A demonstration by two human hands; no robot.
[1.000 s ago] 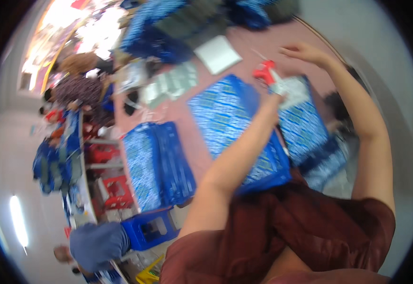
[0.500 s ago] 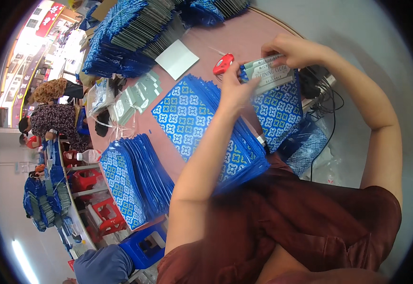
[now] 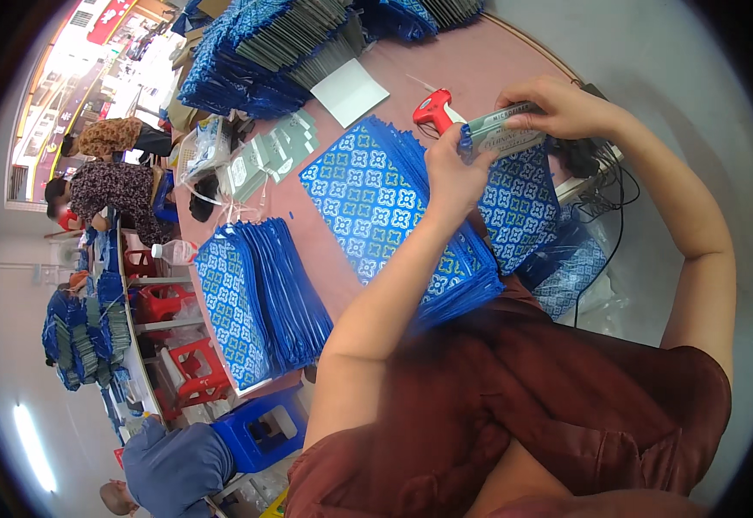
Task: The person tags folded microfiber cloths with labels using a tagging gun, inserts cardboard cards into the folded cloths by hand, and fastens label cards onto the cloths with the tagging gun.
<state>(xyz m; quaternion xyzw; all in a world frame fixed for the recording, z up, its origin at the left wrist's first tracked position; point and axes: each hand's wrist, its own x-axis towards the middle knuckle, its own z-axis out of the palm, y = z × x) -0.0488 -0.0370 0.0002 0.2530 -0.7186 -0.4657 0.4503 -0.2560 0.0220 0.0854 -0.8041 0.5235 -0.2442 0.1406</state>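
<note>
Both my hands hold a small grey-green printed card (image 3: 504, 131) above the pink table (image 3: 471, 65). My left hand (image 3: 450, 173) pinches its left end, together with the edge of a blue patterned bag (image 3: 521, 200). My right hand (image 3: 559, 107) grips the card's right end from above. Under my left forearm lies a thick stack of blue patterned bags (image 3: 385, 211). A red tagging gun (image 3: 434, 110) rests on the table just left of the card.
A second stack of blue bags (image 3: 251, 298) lies at the table's left edge, and more piles (image 3: 264, 47) at the far end. A white sheet (image 3: 349, 91) and grey cards (image 3: 264, 160) lie between. Black cables (image 3: 605, 168) run on the right. Other people (image 3: 104, 186) sit to the left, near red stools (image 3: 195, 380).
The view has shifted and steadied. The red tagging gun left my hands and now lies on the table. Both hands came together on the card.
</note>
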